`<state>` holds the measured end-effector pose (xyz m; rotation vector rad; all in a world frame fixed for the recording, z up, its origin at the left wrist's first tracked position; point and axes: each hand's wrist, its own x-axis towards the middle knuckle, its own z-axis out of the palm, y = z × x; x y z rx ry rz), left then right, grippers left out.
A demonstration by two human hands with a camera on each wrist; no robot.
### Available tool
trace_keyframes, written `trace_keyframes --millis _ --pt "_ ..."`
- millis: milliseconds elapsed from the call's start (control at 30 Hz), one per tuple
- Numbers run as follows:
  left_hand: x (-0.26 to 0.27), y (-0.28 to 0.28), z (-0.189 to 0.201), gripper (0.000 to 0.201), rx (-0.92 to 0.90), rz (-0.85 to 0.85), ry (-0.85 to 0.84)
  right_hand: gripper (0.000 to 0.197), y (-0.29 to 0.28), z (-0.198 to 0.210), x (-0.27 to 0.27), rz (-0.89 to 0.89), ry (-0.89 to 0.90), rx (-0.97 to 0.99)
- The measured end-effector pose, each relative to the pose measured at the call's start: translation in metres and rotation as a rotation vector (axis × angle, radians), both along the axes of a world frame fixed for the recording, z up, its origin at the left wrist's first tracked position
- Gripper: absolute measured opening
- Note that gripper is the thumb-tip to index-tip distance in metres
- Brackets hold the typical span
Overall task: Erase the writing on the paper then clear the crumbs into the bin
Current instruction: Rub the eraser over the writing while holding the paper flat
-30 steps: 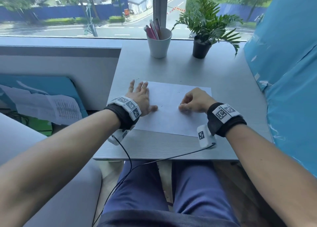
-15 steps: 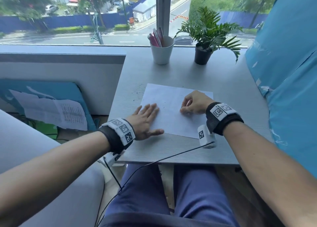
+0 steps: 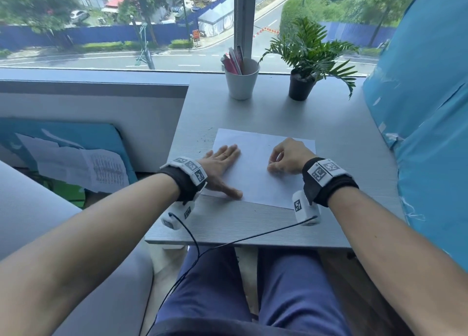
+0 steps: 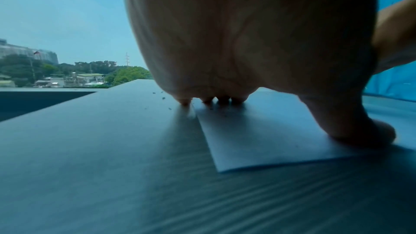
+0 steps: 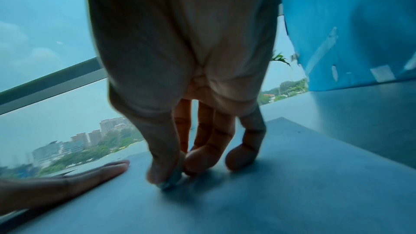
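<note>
White paper (image 3: 255,169) lies flat on the grey table (image 3: 342,138), and the chief risk sits just under the right hand (image 3: 288,158): its grip pinches a small pale eraser (image 5: 170,181) between thumb and fingertips, pressed to the sheet. If that stroke drags harder than the sheet is held, the paper could crease or slide toward the grip. The left hand (image 3: 220,168) guards against this, lying flat with straight fingers on the sheet's left edge, holding nothing, thumb (image 4: 364,131) pressed down near the near corner. A second risk: dark crumbs (image 4: 163,98) lie scattered on the table just beyond the left fingertips (image 4: 185,102), off the paper, so they may smear or drop off the table edge when swept. No bin shows in any view. The sheet looks clean and uncurled; any writing left is too faint to tell.
</note>
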<state>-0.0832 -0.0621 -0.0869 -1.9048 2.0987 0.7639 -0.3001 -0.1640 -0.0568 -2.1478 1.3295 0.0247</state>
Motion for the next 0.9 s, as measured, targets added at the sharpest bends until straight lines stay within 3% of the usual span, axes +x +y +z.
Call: trace_keyframes --millis 100,233,333,433,533,600,700,833,900 --pt "-0.001 0.000 -0.001 0.142 0.004 0.004 0.006 0.007 0.014 0.004 0.015 0.045 0.021 -0.109" --pt "-0.001 0.000 0.000 0.146 0.033 0.011 0.016 0.009 0.039 0.004 0.040 0.168 -0.118 -0.006" --pt "-0.001 0.000 0.000 0.146 0.032 0.005 0.018 0.010 0.042 -0.001 0.052 0.126 -0.182 -0.038" --pt "-0.001 -0.001 -0.001 0.148 0.036 0.008 0.013 0.012 0.046 -0.002 0.053 0.145 -0.177 -0.084" --pt "-0.001 -0.002 -0.003 0.152 0.044 0.007 -0.001 0.008 0.057 0.001 0.051 0.355 -0.096 0.030" --pt "-0.001 -0.001 -0.003 0.150 0.044 0.010 0.005 0.007 0.050 0.002 0.052 0.327 -0.095 0.010" --pt "-0.002 -0.002 -0.001 0.146 0.046 0.008 0.008 0.009 0.037 -0.001 0.055 0.142 -0.154 -0.096" --pt "-0.004 -0.003 0.000 0.148 0.049 0.009 -0.019 0.007 0.057 0.005 0.056 0.364 -0.069 0.063" --pt "-0.004 0.000 0.002 0.146 0.042 0.015 -0.011 0.005 0.052 0.006 0.057 0.356 -0.056 0.055"
